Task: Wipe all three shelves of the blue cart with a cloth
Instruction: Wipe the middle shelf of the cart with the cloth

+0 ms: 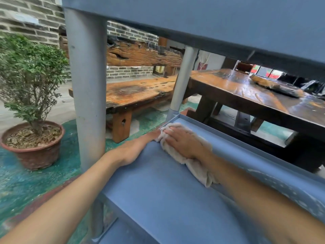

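Note:
The blue cart fills the view, with its upper shelf overhead and a lower shelf under my arms. A beige cloth lies bunched on this lower shelf near its far left corner. My right hand presses flat on top of the cloth, fingers pointing to the corner. My left hand rests along the shelf's left rim, its fingers hooked over the edge just left of the cloth. A further shelf edge shows below at the bottom.
Grey cart posts stand at the left and far corner. A potted shrub sits on the green floor to the left. A wooden bench and a dark wooden table lie beyond the cart.

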`<state>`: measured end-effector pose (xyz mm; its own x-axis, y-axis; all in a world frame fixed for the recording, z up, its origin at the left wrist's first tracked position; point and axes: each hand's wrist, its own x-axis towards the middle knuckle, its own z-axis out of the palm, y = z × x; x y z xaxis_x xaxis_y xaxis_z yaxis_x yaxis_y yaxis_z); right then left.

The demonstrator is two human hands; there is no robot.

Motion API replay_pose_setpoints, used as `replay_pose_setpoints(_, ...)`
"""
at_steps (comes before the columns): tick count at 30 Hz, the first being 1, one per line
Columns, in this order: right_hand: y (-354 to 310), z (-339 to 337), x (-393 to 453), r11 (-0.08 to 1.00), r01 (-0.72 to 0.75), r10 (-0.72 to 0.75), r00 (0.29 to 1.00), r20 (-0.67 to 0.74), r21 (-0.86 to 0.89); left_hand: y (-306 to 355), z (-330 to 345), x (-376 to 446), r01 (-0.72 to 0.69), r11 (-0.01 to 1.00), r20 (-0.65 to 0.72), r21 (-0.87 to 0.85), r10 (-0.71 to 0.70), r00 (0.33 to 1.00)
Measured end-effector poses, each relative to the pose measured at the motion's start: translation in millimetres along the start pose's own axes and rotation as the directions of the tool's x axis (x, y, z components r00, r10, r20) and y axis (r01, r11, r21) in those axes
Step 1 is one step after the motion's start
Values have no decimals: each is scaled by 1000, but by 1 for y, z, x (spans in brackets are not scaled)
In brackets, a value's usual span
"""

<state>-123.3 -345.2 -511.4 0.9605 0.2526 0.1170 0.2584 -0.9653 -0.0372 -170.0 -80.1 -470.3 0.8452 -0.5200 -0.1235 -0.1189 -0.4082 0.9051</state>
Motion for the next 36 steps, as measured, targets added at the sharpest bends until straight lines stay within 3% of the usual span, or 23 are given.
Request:
replay_pose_setpoints(3, 34, -3, 28, 987, -86, 90, 996, 21, -132, -1, 1, 0, -45, 999, 41, 8, 45, 998)
replay_pose_setpoints(6, 53, -2, 43, 942, -333, 334, 942, 32, -45, -6, 2, 3, -118, 965, 6, 235, 120, 993)
replay_pose_setpoints(8, 55, -1, 50, 896, -445, 443, 895, 60, 19, -12, 2, 4, -205, 873, 34, 441, 212, 977)
replay_pose_setpoints(10, 52, -3, 50, 883, -468, 465, 883, 67, 47, -14, 6, 7, -250, 707, 94, 661, 253, 963)
replay_pose_setpoints(12, 48, -6, 45, 868, -490, 487, 872, 55, 87, -15, 8, 12, -215, 568, 110, 795, 213, 971)
replay_pose_setpoints(16, 53, -11, 22, 824, -560, 557, 829, 53, 89, -16, 8, 18, -182, 596, 79, 782, 196, 977)
replay_pose_setpoints(21, 86, -18, -28, 768, -634, 627, 773, 99, 91, -17, 15, 19, -86, 468, -15, 880, 207, 978)
replay_pose_setpoints(25, 111, -24, -77, 765, -643, 637, 764, 104, 41, 20, 56, 33, 65, 179, -104, 982, 222, 969)
replay_pose_setpoints(26, 114, -26, -88, 756, -652, 647, 757, 94, 45, 33, 68, 35, 78, 155, -109, 985, 205, 973)
replay_pose_setpoints(32, 134, -43, -177, 689, -722, 722, 691, 23, 62, 67, 149, 37, -257, 383, 139, 887, 308, 941)
replay_pose_setpoints(36, 150, -53, -229, 621, -779, 781, 625, 21, 83, 72, 176, 37, -170, 426, 57, 889, 265, 963)
